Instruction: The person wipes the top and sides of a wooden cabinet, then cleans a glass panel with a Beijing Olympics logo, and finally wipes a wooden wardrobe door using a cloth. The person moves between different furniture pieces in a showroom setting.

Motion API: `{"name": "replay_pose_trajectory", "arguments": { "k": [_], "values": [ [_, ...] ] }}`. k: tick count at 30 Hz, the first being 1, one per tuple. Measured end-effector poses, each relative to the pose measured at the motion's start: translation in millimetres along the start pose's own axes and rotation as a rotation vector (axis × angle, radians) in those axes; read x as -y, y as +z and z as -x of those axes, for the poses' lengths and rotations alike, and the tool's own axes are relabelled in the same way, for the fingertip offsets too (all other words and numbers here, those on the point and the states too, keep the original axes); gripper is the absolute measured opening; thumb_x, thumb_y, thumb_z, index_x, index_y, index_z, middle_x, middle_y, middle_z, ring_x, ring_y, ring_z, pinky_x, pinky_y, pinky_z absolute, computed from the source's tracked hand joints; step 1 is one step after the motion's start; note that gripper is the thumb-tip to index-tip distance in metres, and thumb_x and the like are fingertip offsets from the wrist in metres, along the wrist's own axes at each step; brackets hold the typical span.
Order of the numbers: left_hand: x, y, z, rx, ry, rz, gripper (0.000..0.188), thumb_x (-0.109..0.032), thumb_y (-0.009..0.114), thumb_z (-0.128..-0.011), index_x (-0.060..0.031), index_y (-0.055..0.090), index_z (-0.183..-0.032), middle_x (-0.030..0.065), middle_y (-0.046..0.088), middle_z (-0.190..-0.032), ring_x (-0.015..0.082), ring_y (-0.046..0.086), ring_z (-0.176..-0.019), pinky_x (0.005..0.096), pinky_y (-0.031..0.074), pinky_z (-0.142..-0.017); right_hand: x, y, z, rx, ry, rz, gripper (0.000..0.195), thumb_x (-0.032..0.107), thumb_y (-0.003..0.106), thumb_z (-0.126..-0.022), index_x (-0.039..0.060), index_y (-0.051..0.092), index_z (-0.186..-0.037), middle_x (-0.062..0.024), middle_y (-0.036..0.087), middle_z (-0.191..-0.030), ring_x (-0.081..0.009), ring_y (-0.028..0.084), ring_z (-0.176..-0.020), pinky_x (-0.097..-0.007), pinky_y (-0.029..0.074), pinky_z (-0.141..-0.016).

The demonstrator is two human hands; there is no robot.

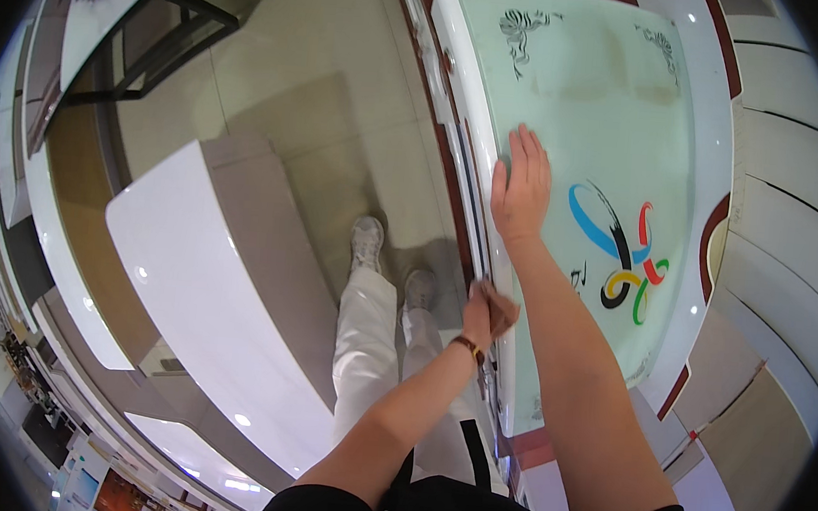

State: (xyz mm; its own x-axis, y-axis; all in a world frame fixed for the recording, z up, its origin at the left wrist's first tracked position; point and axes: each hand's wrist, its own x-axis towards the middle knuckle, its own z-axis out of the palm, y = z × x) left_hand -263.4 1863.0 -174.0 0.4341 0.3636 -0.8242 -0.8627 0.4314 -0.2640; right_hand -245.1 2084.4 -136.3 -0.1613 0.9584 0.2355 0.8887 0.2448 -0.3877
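Note:
My left hand [485, 312], with a bracelet at the wrist, holds a brown cloth [502, 312] against the near edge of a white-framed table with a metal rail [467, 181] along its side. Flat on the near left part of the pale green glass top [577, 132] rests my right hand [522, 185], fingers extended and pointing away from me. Black floral patterns [519, 30] decorate the corners of the glass, and a coloured ribbon-like design [621, 258] lies to the right of my right forearm.
To the left stand a glossy white-topped table [218, 298] and a marble-look top with a black metal frame [184, 3]. Tiled floor [320, 104] runs between the furniture. Light panels [785, 141] stand beyond the glass-topped table on the right.

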Motion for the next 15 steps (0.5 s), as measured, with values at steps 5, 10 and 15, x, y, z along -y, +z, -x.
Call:
{"name": "replay_pose_trajectory", "arguments": {
  "k": [5, 10, 15],
  "values": [
    [-126, 143, -15, -0.131, 0.375, -0.217, 0.036, -0.046, 0.051, -0.099, -0.0123, 0.055, -0.088, 0.0036, 0.058, -0.078, 0.0166, 0.056, -0.069, 0.0330, 0.046, -0.061, 6, -7, -4, 0.013, 0.014, 0.001, 0.047, 0.015, 0.057, -0.090, 0.0034, 0.050, -0.135, -0.0119, 0.046, -0.146, -0.0347, 0.043, -0.133, -0.0493, 0.034, -0.111],
    [-194, 235, -10, -0.130, 0.585, -0.391, 0.036, -0.042, 0.054, -0.098, -0.0077, 0.061, -0.107, 0.0034, 0.061, -0.095, 0.0149, 0.058, -0.089, 0.0318, 0.048, -0.079, 8, -12, -6, 0.080, 0.071, 0.026, 0.047, 0.016, 0.057, -0.089, 0.0033, 0.050, -0.134, -0.0130, 0.046, -0.146, -0.0341, 0.042, -0.135, -0.0505, 0.032, -0.111],
    [-204, 273, 19, -0.152, 0.760, -0.672, 0.034, -0.031, 0.048, -0.103, -0.0014, 0.060, -0.115, 0.0025, 0.060, -0.104, 0.0112, 0.055, -0.099, 0.0285, 0.045, -0.089, 3, -12, -2, 0.126, 0.099, 0.029, 0.048, 0.017, 0.058, -0.087, 0.0038, 0.051, -0.133, -0.0121, 0.045, -0.147, -0.0322, 0.040, -0.137, -0.0506, 0.031, -0.113]
  ]
}}
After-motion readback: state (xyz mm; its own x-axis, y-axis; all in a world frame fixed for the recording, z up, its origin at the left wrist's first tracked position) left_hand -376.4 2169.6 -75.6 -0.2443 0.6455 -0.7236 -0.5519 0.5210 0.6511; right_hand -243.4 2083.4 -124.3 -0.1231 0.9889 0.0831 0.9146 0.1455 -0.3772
